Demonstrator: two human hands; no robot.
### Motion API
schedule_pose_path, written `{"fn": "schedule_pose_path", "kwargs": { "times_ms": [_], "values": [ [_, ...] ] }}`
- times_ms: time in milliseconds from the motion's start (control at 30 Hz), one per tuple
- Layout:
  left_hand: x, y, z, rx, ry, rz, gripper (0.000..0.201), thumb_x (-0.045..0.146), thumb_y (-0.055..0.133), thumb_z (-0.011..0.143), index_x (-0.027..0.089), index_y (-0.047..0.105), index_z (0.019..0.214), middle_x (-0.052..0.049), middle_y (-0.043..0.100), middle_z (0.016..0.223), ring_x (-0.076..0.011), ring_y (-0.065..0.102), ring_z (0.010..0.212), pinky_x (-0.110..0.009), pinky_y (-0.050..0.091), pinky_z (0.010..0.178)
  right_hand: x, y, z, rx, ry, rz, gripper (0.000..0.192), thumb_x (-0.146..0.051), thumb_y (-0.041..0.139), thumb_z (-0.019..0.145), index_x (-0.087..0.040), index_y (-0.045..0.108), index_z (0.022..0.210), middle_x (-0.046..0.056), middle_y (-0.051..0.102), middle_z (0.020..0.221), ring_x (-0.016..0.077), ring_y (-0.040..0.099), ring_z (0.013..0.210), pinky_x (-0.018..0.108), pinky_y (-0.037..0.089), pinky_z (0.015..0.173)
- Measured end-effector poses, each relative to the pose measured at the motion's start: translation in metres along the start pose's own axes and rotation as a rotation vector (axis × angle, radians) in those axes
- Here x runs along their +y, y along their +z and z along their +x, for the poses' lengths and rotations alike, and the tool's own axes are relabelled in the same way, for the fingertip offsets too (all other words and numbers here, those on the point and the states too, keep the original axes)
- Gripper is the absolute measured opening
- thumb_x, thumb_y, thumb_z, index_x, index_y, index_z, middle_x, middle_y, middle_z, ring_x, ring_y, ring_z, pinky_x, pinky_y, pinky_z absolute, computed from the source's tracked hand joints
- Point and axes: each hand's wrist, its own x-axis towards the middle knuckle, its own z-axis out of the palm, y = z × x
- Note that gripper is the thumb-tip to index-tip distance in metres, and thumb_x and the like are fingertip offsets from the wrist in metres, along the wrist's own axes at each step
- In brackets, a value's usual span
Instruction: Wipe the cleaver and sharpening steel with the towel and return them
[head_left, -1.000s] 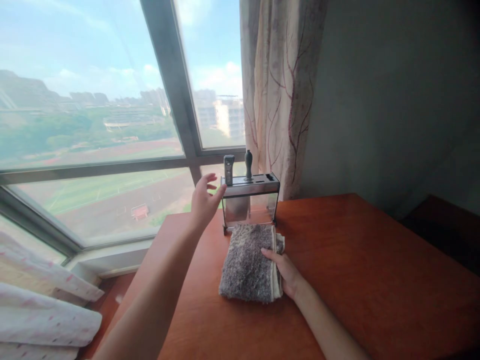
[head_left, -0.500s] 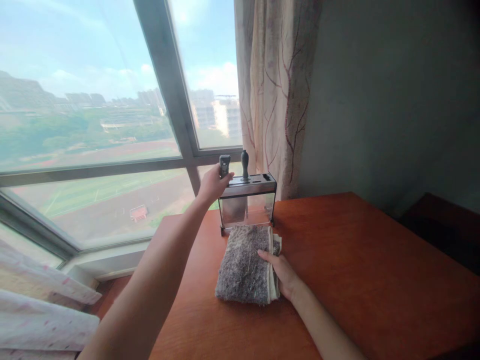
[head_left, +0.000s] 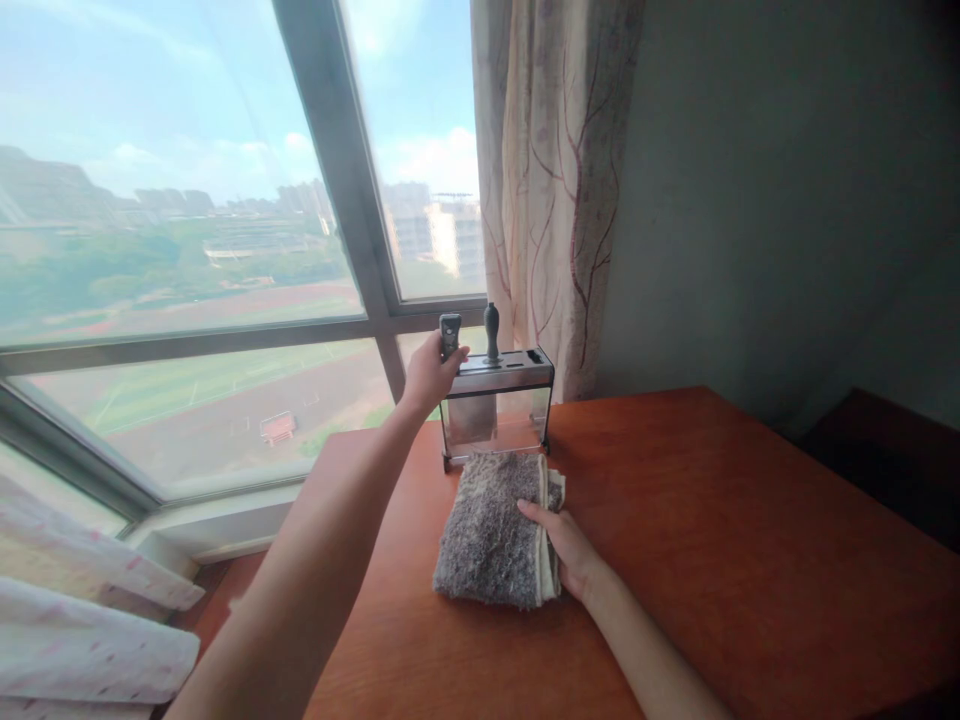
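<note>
A steel knife holder (head_left: 499, 400) stands at the far edge of the red-brown wooden table (head_left: 712, 520), beside the window. Two handles stick up from its top: a grey flat one (head_left: 450, 333) and a dark rounded one (head_left: 492, 330). My left hand (head_left: 429, 374) reaches out and its fingers close around the grey handle at the holder's left end. A folded grey towel (head_left: 491, 530) lies flat in front of the holder. My right hand (head_left: 566, 548) rests on the towel's right edge, fingers pressing it down.
A large window (head_left: 187, 250) with a slanted grey frame fills the left. A patterned curtain (head_left: 551, 190) hangs behind the holder against a grey wall. White pink-dotted bedding (head_left: 82, 630) lies at the lower left. A dark surface (head_left: 892, 450) sits beyond the table's right side.
My left hand moved forward from open in the air beside the holder to closing on the grey handle. The right hand stayed on the towel.
</note>
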Motion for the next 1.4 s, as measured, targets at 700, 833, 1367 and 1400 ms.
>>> {"fn": "schedule_pose_path", "kwargs": {
  "times_ms": [700,833,1367,1400],
  "values": [
    [-0.001,0.003,0.008,0.004,-0.033,0.042,0.015,0.037,0.055,0.081,0.022,0.054,0.080,-0.003,0.070,0.076,-0.0210,0.063,0.074,-0.030,0.041,0.065,0.000,0.000,0.000,-0.007,0.013,-0.008,0.031,-0.032,0.074,0.069,-0.011,0.071,0.091,0.011,0.076,0.082,0.0293,0.070,0.089,0.042,0.052,0.087],
    [-0.004,0.001,0.013,-0.040,-0.036,-0.011,0.017,0.039,0.057,0.079,0.022,0.056,0.079,-0.003,0.070,0.074,-0.0207,0.063,0.070,-0.029,0.041,0.062,0.000,0.000,-0.001,-0.008,0.011,-0.004,0.030,-0.032,0.074,0.070,-0.011,0.071,0.091,0.010,0.076,0.081,0.0289,0.070,0.090,0.041,0.052,0.087],
    [0.041,-0.040,0.067,0.123,0.097,-0.269,0.021,0.035,0.060,0.080,0.015,0.060,0.083,-0.003,0.067,0.070,-0.0170,0.062,0.069,-0.028,0.045,0.065,0.001,0.000,0.000,-0.029,0.004,0.014,0.030,-0.030,0.073,0.072,-0.012,0.069,0.096,0.009,0.076,0.083,0.0277,0.071,0.087,0.040,0.053,0.085],
    [0.048,-0.046,0.070,0.148,0.122,-0.286,0.020,0.034,0.060,0.079,0.014,0.060,0.081,-0.002,0.067,0.069,-0.0158,0.061,0.067,-0.027,0.045,0.064,0.001,0.000,0.000,-0.020,0.009,0.009,0.031,-0.030,0.073,0.072,-0.012,0.069,0.096,0.009,0.076,0.083,0.0274,0.071,0.085,0.040,0.053,0.085]
  ]
}}
